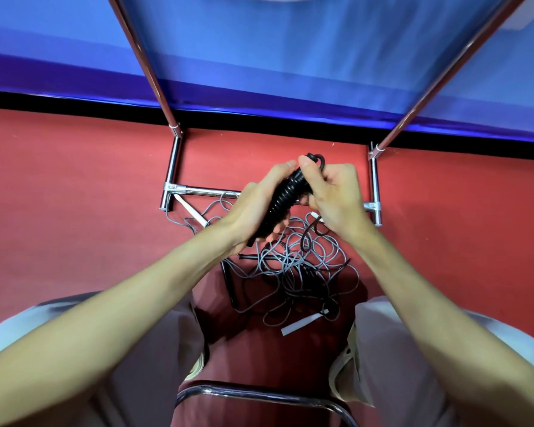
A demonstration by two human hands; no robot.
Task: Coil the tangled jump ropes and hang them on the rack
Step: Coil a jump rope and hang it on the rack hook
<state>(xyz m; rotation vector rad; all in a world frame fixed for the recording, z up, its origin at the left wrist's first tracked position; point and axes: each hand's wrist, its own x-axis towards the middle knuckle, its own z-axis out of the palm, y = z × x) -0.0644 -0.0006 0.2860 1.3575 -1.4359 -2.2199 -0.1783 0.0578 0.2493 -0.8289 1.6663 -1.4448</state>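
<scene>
On the red floor [74,211] below the head camera, one chrome rack [174,167] stands against the blue wall panel [290,57]: two uprights visible, one per side, two short foot bars, one crossbar low between them, partly hidden behind the hands. Leftmost item on the floor: one white handle [193,214] lying tilted just inside the rack's left foot, grey cord running off it. Left hand [253,208]: fingers curled round the lower part of one black rope bundle [285,197], thumb laid along its top; the bundle is wound tight in many turns round black handles, count of handles not resolvable. It is held up in the air above the floor pile, in front of the crossbar. Right hand [333,195]: thumb and fingers pinching the upper end of the same bundle, where a black loop sticks out; a thin dark cord hangs down beneath this hand. Below both hands, one tangled pile of grey cord [302,266] on the floor, mixed with black cord; number of separate ropes in it cannot be told. One black handle [228,282] lies at the pile's left edge. A second white handle [301,325] lies at its lower right. Two knees in light trousers flank the pile; one curved metal chair bar [259,392] at bottom centre.
</scene>
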